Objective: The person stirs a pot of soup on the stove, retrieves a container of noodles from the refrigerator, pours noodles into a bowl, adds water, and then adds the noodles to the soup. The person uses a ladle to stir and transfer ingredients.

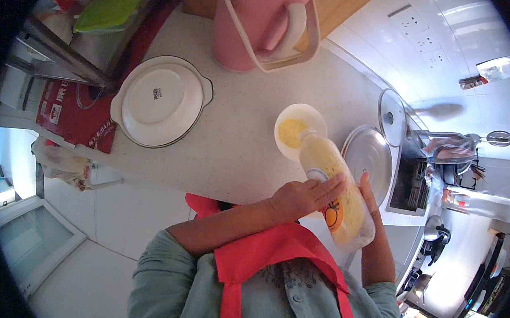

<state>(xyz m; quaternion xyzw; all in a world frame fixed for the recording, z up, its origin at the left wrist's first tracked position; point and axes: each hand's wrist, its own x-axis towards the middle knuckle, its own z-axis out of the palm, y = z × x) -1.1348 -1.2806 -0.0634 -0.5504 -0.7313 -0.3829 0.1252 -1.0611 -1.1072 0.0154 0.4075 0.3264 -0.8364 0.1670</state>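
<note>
A clear plastic bottle (345,200) with yellow, meal-like contents tilts down over a small white bowl (320,119). The bottle's mouth is at the bowl's rim, and yellow meal (291,132) lies in the bowl. My left hand (308,196) lies across the bottle's upper side with its fingers stretched out; its thumb is hidden. From the right and beneath, my right hand (370,196) supports the bottle, thumb pointing up, with most of its fingers hidden behind it.
A metal lid or pan (370,154) lies right of the bowl, with a glass lid (391,117) behind it. An upturned white dish (161,101) is at the left. At the back stands a pink pitcher (246,30). A red bag (78,115) hangs over the counter edge.
</note>
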